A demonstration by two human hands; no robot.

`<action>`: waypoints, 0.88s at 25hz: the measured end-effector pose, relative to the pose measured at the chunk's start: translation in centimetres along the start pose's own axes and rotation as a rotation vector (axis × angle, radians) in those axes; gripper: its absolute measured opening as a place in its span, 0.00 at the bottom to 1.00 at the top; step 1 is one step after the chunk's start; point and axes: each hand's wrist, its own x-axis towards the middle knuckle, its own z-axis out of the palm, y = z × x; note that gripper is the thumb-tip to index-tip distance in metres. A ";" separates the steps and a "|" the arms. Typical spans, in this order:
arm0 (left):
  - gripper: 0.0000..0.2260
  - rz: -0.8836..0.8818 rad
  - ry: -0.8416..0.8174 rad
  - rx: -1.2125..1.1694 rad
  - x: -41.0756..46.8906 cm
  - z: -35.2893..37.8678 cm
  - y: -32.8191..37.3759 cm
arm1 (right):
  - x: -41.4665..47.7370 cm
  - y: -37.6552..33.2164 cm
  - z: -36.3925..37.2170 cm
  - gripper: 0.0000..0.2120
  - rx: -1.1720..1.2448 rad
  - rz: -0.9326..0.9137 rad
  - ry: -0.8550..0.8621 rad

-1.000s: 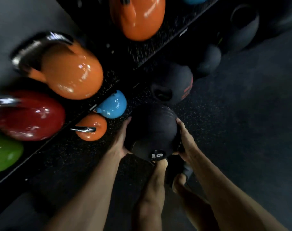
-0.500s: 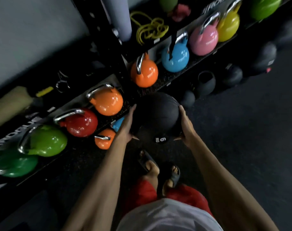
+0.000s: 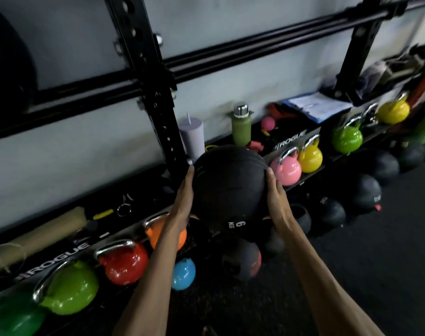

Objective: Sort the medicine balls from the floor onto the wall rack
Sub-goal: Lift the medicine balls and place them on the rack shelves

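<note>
I carry a black medicine ball (image 3: pixel 228 187) marked "6 KG" in front of me at chest height. My left hand (image 3: pixel 184 200) presses flat against its left side and my right hand (image 3: pixel 275 197) against its right side, fingers straight. The black wall rack (image 3: pixel 155 76) rises behind it, with an upright post and long horizontal rails. More black medicine balls lie on the floor below: one with red lettering (image 3: pixel 243 261), others to the right (image 3: pixel 362 192). Another dark ball (image 3: pixel 8 66) sits high on the rack at the far left.
A low shelf (image 3: pixel 291 140) along the wall holds coloured kettlebells: green (image 3: pixel 71 288), red (image 3: pixel 125 264), orange (image 3: pixel 158 235), pink (image 3: pixel 287 169), yellow (image 3: pixel 310 157). A blue kettlebell (image 3: pixel 183 275) sits on the floor. A lilac tumbler (image 3: pixel 193 137) and green bottle (image 3: pixel 241 126) stand behind the ball.
I have lifted the ball from near the floor up to chest height. My view has risen from the floor and my feet to the wall rack.
</note>
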 end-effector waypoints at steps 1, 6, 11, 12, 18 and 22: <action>0.29 0.045 -0.012 0.017 -0.2 0.1 1.7 | 0.3 -1.3 0.2 0.37 0.004 -0.033 0.012; 0.30 0.268 -0.051 0.073 -2.2 1.2 10.8 | 1.4 -9.5 0.8 0.31 0.032 -0.230 -0.020; 0.39 0.401 -0.032 -0.009 -2.1 1.5 18.9 | 3.5 -18.1 2.1 0.29 0.089 -0.402 -0.078; 0.41 0.440 0.001 -0.016 -1.6 1.4 20.3 | 4.3 -19.7 2.6 0.26 0.098 -0.433 -0.078; 0.42 0.612 -0.009 -0.163 1.9 1.8 26.2 | 8.0 -26.1 6.0 0.23 0.170 -0.572 -0.120; 0.41 0.649 0.013 -0.231 4.6 3.0 27.7 | 12.0 -28.2 6.9 0.29 0.222 -0.604 -0.137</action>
